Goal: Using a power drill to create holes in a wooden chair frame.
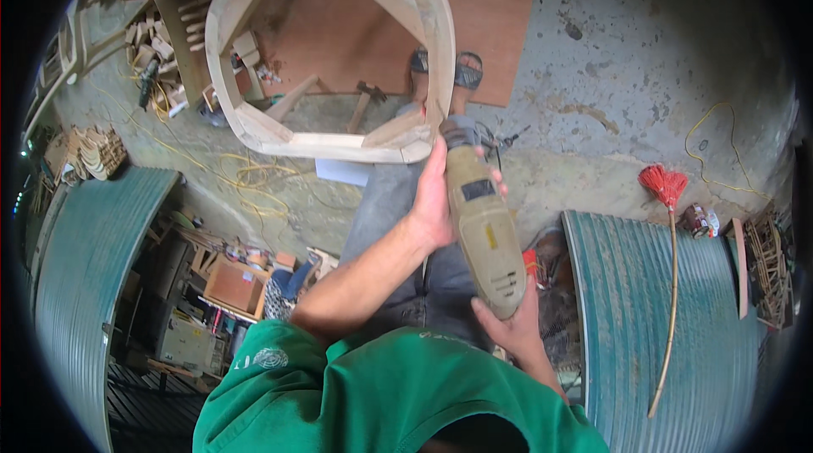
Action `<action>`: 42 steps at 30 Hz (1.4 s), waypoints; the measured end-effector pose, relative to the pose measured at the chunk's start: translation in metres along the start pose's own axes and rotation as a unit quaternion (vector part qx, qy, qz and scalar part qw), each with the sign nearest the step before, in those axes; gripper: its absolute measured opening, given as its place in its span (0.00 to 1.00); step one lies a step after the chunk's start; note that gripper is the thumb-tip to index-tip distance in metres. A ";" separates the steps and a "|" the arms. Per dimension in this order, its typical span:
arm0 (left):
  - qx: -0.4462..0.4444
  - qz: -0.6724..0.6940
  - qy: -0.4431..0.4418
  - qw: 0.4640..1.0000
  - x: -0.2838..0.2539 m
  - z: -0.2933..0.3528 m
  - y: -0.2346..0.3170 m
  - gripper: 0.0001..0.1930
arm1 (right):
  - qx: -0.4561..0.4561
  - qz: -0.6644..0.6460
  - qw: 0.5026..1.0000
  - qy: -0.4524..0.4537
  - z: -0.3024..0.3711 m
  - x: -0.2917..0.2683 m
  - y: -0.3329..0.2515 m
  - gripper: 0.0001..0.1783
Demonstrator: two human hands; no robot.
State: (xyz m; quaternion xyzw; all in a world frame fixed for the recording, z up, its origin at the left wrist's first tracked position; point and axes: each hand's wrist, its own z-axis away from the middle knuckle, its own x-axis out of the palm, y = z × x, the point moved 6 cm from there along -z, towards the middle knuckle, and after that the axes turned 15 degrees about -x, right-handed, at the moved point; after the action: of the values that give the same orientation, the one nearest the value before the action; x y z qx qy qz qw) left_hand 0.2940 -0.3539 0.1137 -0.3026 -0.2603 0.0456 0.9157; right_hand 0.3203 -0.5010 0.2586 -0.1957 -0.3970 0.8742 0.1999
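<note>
"Green cloth shirt (pixel 398 394), then what?"
"My left hand (pixel 434 199) closes round the long tan power tool (pixel 487 220), my right hand (pixel 518 328) clasps its rear, nose beside the rounded pale wooden frame (pixel 313 146) (contact unclear)"

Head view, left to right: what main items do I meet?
Teal-green corrugated sheet at left → rounded pale wooden frame → beige handheld power tool → red-headed broom with long, thin tan handle → narrow reddish-brown strip.
</note>
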 end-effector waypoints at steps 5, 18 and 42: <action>-0.034 0.032 -0.004 0.999 -0.004 -0.010 0.010 0.33 | -0.028 0.064 0.997 -0.020 -0.008 0.012 -0.008 0.40; -0.032 0.019 -0.018 0.999 -0.008 -0.015 0.030 0.33 | -0.034 0.086 0.995 -0.023 -0.025 0.020 -0.008 0.43; -0.031 0.013 0.004 0.999 0.001 0.025 0.027 0.33 | -0.060 0.256 0.964 -0.030 -0.072 0.040 -0.067 0.31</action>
State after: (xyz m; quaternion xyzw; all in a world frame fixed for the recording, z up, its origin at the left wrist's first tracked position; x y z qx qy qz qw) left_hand 0.2839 -0.3186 0.1161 -0.3346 -0.2541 0.0477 0.9062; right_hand 0.3356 -0.3962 0.2594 -0.2757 -0.3909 0.8765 -0.0545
